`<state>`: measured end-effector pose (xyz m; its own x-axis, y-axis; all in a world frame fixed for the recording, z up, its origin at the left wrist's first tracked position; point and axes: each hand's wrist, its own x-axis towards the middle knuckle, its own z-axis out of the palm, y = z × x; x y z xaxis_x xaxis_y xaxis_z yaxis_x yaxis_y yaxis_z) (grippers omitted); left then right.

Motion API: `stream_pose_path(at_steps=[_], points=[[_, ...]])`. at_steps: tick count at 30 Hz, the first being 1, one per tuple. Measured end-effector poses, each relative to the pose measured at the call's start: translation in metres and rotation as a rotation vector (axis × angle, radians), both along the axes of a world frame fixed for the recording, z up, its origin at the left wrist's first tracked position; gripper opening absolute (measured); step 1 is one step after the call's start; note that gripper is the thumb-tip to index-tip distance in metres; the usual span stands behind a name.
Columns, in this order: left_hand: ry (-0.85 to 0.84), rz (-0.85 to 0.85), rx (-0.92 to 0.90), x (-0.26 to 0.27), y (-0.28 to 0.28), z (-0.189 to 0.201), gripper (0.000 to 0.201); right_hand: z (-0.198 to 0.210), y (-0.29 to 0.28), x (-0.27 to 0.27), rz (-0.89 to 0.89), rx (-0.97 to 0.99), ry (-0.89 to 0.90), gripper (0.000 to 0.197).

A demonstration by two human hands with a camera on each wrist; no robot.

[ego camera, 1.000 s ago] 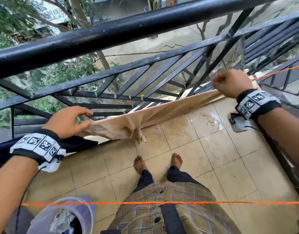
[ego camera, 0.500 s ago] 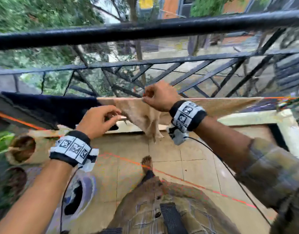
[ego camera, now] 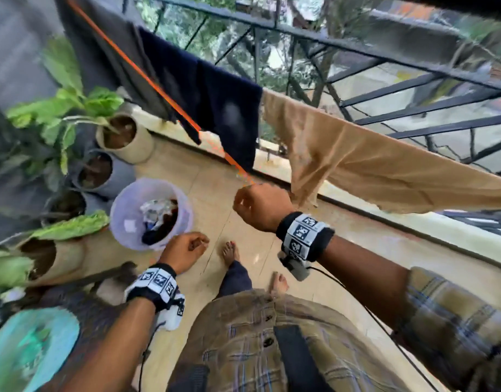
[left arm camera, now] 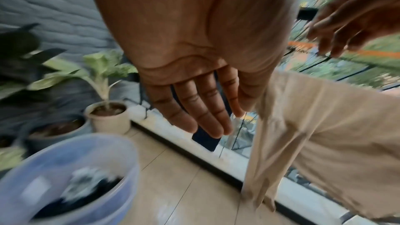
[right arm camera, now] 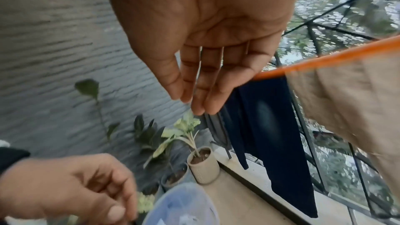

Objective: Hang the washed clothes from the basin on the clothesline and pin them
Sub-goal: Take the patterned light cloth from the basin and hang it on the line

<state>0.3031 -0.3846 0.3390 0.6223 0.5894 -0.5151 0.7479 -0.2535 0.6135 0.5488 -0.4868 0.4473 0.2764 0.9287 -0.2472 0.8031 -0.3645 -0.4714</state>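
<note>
You wear a plaid shirt (ego camera: 286, 349), dark trousers (ego camera: 235, 277), and black wristbands (ego camera: 304, 233) with square black-and-white markers; a thin cable (ego camera: 365, 306) trails from the right one; your feet are bare.

the basin (ego camera: 122, 219) sits on the floor (ego camera: 243, 176) ahead of my feet, to my left, with washing (ego camera: 158, 219) in it. potted plants (ego camera: 122, 137) stand beyond it along the wall. the clothesline (ego camera: 147, 80) runs in front of the railing (ego camera: 357, 52) (one garment (ego camera: 215, 108) hangs left, another garment (ego camera: 385, 171) right). my left hand (ego camera: 184, 250) is near the basin, my right hand (ego camera: 262, 206) by the line.
</note>
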Motion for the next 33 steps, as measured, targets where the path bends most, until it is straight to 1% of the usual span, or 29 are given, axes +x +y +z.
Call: stream_pose_path(at_steps=[2, 3, 6, 9, 11, 13, 16, 18, 21, 25, 28, 29, 31, 32, 33], points=[[0.063, 0.07, -0.054, -0.039, -0.007, -0.031, 0.011, -0.012, 0.001, -0.017, 0.031, 0.022, -0.035, 0.018], [0.094, 0.108, -0.082, -0.059, -0.009, -0.047, 0.01, -0.017, 0.002, -0.024, 0.044, 0.03, -0.042, 0.017], [0.143, 0.184, -0.114, -0.122, -0.011, -0.097, 0.022, -0.04, 0.016, -0.047, 0.097, -0.055, -0.022, 0.019], [0.123, 0.288, -0.134, -0.156, -0.006, -0.104, 0.022, -0.069, 0.04, -0.064, 0.115, -0.167, -0.051, 0.023], [0.114, 0.333, -0.169, -0.163, 0.005, -0.081, 0.021, -0.087, 0.06, -0.077, 0.14, -0.258, -0.082, 0.022], [0.115, 0.37, -0.201, -0.174, 0.016, -0.077, 0.016, -0.103, 0.076, -0.087, 0.146, -0.36, -0.088, 0.022], [0.108, 0.445, -0.26, -0.203, 0.042, -0.074, 0.016, -0.127, 0.11, -0.112, 0.116, -0.506, -0.034, 0.019], [0.107, 0.502, -0.313, -0.217, 0.059, -0.071, 0.016, -0.139, 0.128, -0.126, 0.066, -0.571, 0.033, 0.014], [0.102, 0.576, -0.342, -0.244, 0.094, -0.066, 0.025, -0.153, 0.17, -0.154, 0.013, -0.624, 0.126, 0.008], [0.136, 0.659, -0.38, -0.276, 0.13, -0.082, 0.018, -0.165, 0.218, -0.184, 0.014, -0.651, 0.171, 0.009], [0.144, 0.698, -0.401, -0.306, 0.148, -0.117, 0.013, -0.179, 0.251, -0.205, 0.05, -0.673, 0.166, 0.014], [0.143, 0.688, -0.397, -0.31, 0.156, -0.122, 0.014, -0.186, 0.264, -0.212, 0.075, -0.687, 0.159, 0.016], [0.118, 0.712, -0.384, -0.308, 0.17, -0.114, 0.011, -0.2, 0.287, -0.222, 0.122, -0.71, 0.149, 0.022], [0.113, 0.723, -0.383, -0.306, 0.176, -0.111, 0.015, -0.207, 0.296, -0.227, 0.145, -0.712, 0.144, 0.025], [0.121, 0.727, -0.378, -0.307, 0.181, -0.12, 0.019, -0.214, 0.306, -0.231, 0.173, -0.719, 0.136, 0.028]])
